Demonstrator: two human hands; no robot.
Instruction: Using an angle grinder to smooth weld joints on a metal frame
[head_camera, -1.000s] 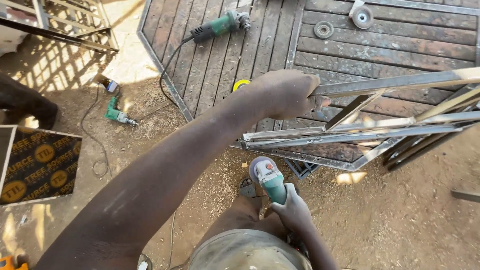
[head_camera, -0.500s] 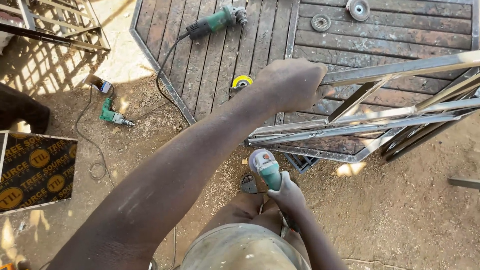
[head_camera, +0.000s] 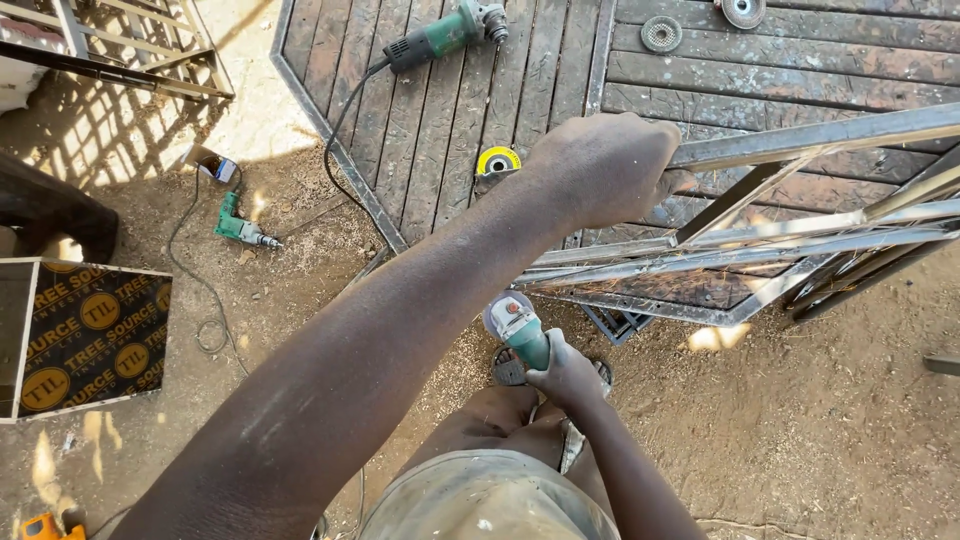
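My left hand (head_camera: 603, 167) is closed around the top bar of a welded metal frame (head_camera: 800, 140) that stands tilted over a wooden deck. My left arm stretches across the middle of the view. Lower down, my right hand (head_camera: 566, 377) grips a green angle grinder (head_camera: 517, 326) by its body. The grinder's head points up, just below the frame's lower left corner (head_camera: 560, 280) and not touching it. My knees and shorts fill the bottom middle.
On the wooden deck (head_camera: 440, 110) lie a second green angle grinder (head_camera: 445, 33) with its cord, a yellow disc (head_camera: 497, 161) and round discs (head_camera: 661, 33). A green drill (head_camera: 238, 227) lies on the dirt, near a dark printed box (head_camera: 85, 335) and another metal frame (head_camera: 120, 50).
My right hand has lifted the grinder slightly closer to the frame's lower corner. My left hand keeps its hold on the top bar; the view has shifted a little.
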